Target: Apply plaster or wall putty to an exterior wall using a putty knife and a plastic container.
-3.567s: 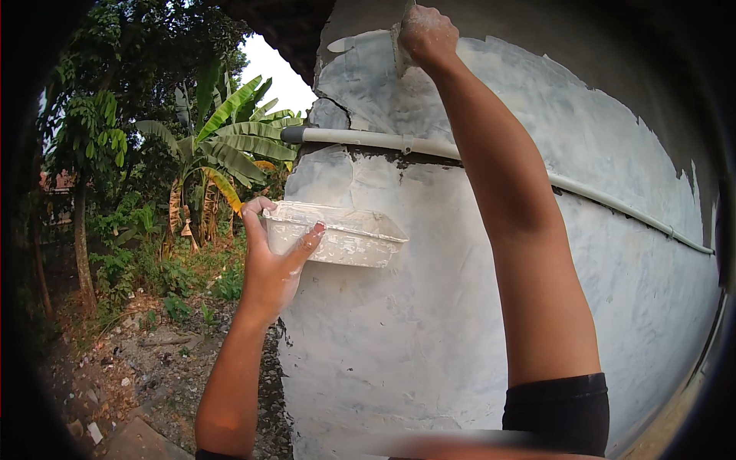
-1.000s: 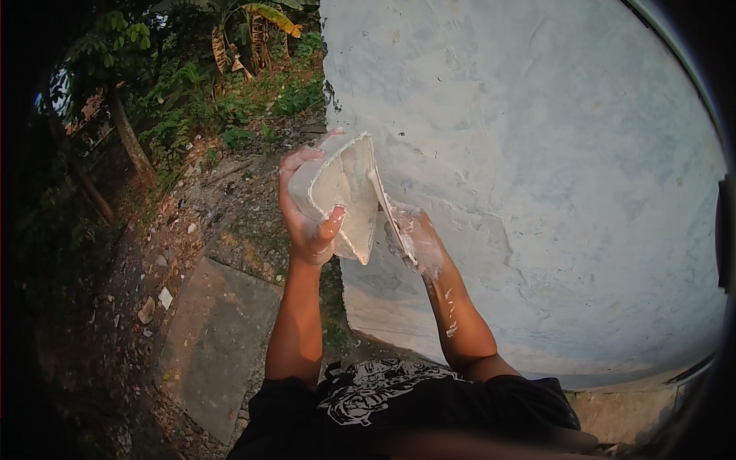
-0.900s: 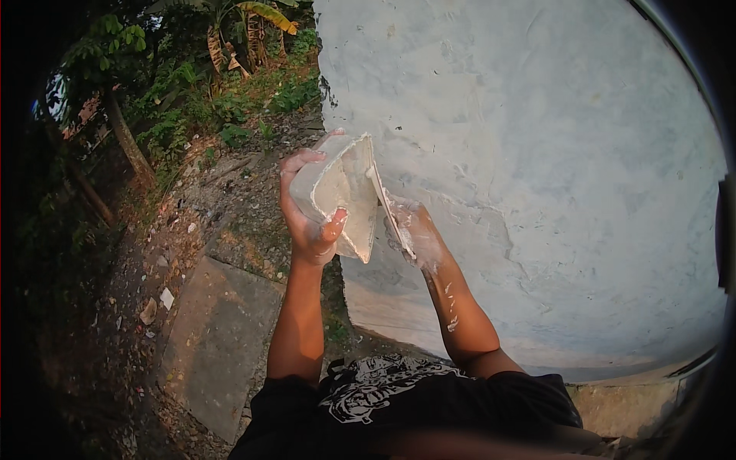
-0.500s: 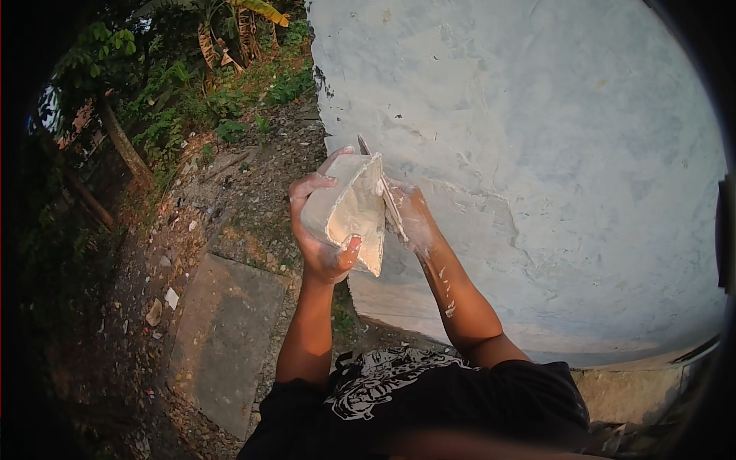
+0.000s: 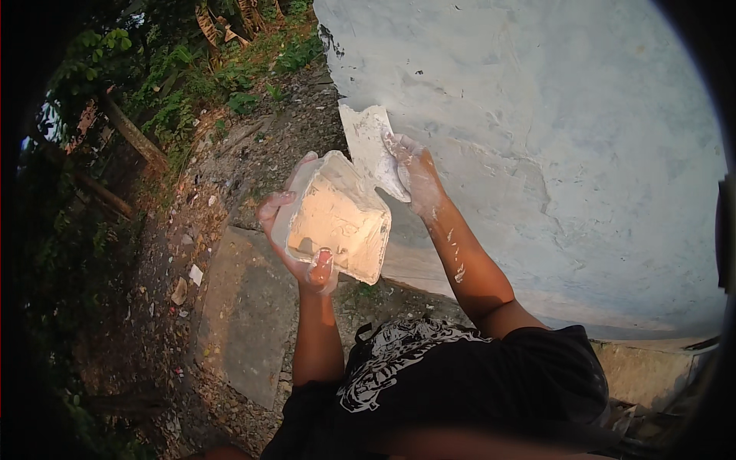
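Observation:
My left hand (image 5: 295,230) grips a squarish plastic tub (image 5: 337,218), its thumb over the near rim and its fingers round the outer side. The tub is tilted so that its inside shows, coated with pale cream paste. My right hand (image 5: 414,169) is closed on a flat, paste-smeared scraper (image 5: 371,146), held just beyond the tub's right corner. The scraper's broad face is turned toward me; its grip is partly covered by my fingers. White smears mark both hands and my right forearm.
A pale blue-grey plastered wall (image 5: 537,153) with cracks and chips fills the right side. Left of it lies stony ground with a concrete slab (image 5: 249,307). Trees and green plants (image 5: 172,80) stand at the far left.
My right hand has moved the scraper up and away from the tub's edge and turned its broad face toward me. The tub has swung left and opened more to view.

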A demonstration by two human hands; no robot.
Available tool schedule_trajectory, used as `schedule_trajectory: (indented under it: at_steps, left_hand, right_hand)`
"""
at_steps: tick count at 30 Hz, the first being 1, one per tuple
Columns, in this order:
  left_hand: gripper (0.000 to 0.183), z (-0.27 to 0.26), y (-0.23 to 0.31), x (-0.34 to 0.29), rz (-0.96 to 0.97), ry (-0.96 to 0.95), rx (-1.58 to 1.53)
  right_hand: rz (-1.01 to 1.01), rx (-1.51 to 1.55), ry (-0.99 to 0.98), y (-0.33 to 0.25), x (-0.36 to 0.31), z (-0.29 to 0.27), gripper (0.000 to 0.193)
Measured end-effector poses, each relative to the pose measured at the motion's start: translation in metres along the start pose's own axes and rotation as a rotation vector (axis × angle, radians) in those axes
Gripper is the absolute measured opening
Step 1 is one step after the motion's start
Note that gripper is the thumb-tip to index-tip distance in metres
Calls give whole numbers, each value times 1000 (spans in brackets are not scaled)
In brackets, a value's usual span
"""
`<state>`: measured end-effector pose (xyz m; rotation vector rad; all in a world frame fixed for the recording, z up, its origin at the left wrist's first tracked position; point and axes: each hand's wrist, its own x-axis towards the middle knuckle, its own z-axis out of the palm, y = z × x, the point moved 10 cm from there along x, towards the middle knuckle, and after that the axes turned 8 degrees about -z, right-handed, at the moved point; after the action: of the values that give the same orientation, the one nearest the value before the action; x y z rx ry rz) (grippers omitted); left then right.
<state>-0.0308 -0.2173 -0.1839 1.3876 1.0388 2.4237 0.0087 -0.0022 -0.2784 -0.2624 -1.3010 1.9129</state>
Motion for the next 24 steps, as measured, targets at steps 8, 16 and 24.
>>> schedule_trajectory:
  at_steps: [8,16,24]
  left_hand:
    - [82,-87,8,1,-7,371,1]
    - [76,-132,-37,-2,-205,517,-172]
    - [68,-109,-54,8,-188,449,-272]
  right_hand:
    - [-133,217,31,-27,-25,20,37]
    - [-967,-921,-200,-83,-80,42,38]
    - [-667,-951,-283,-59,-81,29,48]
